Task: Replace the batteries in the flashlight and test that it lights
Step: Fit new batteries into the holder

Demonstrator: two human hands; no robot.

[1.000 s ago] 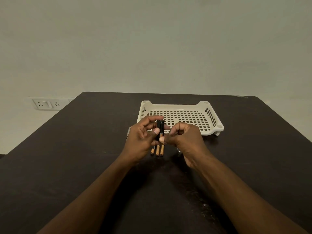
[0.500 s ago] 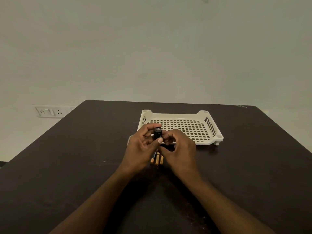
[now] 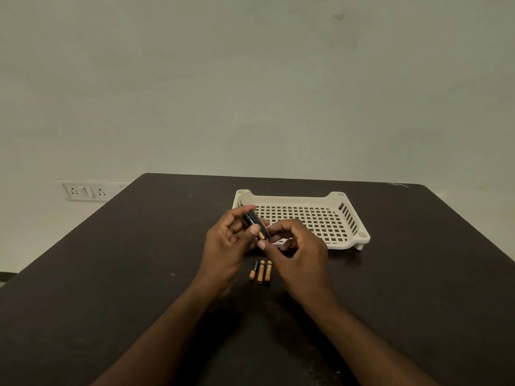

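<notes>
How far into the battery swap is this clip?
Midway. Three batteries lie side by side on the table, so cells are out. The left hand grips a black holder with a battery end showing; the right hand pinches at it. Flashlight body not visible; no light test yet.

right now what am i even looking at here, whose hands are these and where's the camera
There is no machine here: a person wears a camera on the head, looking forward and down, so you see their own two bare arms. The left hand holds a small black cylinder, seemingly a battery holder with a copper-tipped battery showing. The right hand pinches at its lower end with curled fingers. Three loose batteries lie side by side on the dark table. Behind the hands sits a white slotted tray.
</notes>
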